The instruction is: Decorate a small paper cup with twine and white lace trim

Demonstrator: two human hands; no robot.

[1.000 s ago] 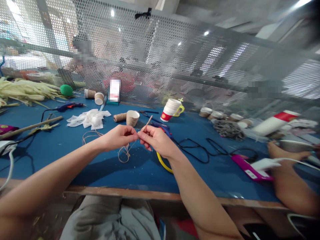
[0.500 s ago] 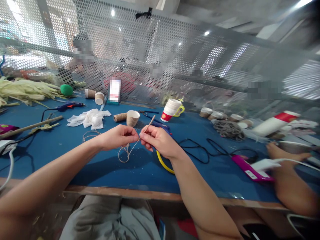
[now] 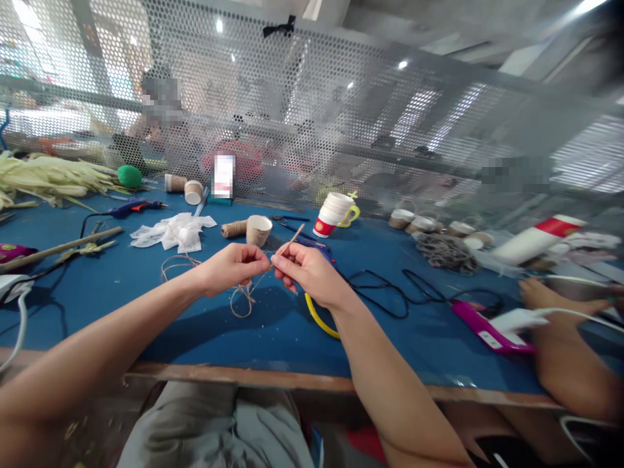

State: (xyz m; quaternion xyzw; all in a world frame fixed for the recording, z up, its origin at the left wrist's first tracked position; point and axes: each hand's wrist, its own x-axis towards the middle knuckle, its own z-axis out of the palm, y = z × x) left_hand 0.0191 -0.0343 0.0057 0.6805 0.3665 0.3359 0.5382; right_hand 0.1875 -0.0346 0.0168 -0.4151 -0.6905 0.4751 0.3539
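Left hand (image 3: 233,266) and right hand (image 3: 308,272) both pinch the jute twine (image 3: 247,296), fingertips nearly touching, apparently to hold a short span taut (loops hang just below; free end rises beyond the right pinch).

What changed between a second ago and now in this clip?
Little. The free end of the twine above the right hand now shows longer and leans further right. Both hands kept their pinch on it; the left hand barely moved, and the loop still dangles below. Cup and glue gun stayed put.
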